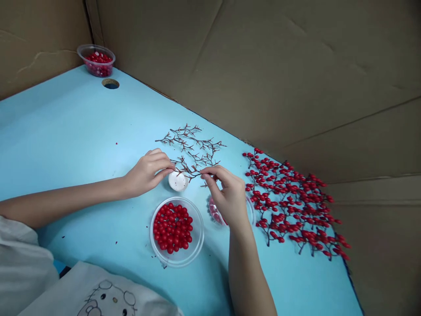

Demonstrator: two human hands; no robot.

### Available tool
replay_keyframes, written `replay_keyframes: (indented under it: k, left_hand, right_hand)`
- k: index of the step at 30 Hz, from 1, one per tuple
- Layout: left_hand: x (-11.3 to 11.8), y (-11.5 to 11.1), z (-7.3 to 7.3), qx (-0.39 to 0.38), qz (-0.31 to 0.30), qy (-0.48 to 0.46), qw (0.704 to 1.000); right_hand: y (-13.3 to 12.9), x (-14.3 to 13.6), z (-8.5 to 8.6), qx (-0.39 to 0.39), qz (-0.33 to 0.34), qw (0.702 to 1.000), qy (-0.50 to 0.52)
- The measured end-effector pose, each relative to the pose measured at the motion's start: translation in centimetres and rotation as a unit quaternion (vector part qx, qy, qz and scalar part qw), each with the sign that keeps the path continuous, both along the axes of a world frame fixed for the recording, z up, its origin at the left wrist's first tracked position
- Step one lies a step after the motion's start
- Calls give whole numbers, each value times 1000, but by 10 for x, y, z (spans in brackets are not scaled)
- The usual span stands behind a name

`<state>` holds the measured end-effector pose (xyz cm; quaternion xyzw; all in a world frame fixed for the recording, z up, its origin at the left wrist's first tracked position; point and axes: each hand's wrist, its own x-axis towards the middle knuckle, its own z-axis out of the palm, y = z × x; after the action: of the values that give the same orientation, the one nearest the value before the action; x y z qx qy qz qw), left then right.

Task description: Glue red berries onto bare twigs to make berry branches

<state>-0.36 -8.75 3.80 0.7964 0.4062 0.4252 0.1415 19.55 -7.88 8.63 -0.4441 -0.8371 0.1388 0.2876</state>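
Note:
A bare brown artificial twig (pixel 189 171) is stretched between my two hands, just above the table. My right hand (pixel 226 188) pinches its right end between thumb and forefinger. At its left tip, the thumb and fingers of my left hand (pixel 149 171) are pinched together; whether a berry is also between them I cannot make out. Under the twig stands a small round white container (pixel 178 181) with dark specks on top. Nearer my body is a clear round bowl (pixel 197 245) of red berries (pixel 173 228). Beyond my hands lie several bare twigs (pixel 194 140).
Twigs full of red berries (pixel 289 202) are heaped at the right. A clear container (pixel 215 213) is partly hidden behind my right hand. Another tub (pixel 97 66) of red pieces stands at the far left corner, by a hole (pixel 110 84). Cardboard walls (pixel 230 57) border the table.

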Motion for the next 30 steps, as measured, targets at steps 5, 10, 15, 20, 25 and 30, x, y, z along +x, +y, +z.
replay_keyframes:
  k: [5, 10, 15, 20, 25, 30]
  left_hand:
    - [1, -4, 8, -19, 16, -79, 997]
    - [3, -6, 10, -38, 13, -98, 994]
    - [5, -2, -6, -49, 10, -57, 997]
    - [6, -6, -17, 3, 10, 54, 998]
    - [4, -11, -19, 34, 35, 128, 991]
    - [3, -14, -24, 55, 39, 170, 983]
  right_hand:
    - [-5, 4, 1, 26, -24, 999, 36]
    - [-12, 4, 0, 79, -14, 997, 17]
    - [-13, -4, -5, 114, 23, 985, -126]
    - [-11, -14, -9, 91, 49, 966, -235]
    - [-9, -22, -14, 90, 66, 960, -257]
    - [-7, -30, -23, 79, 93, 959, -257]
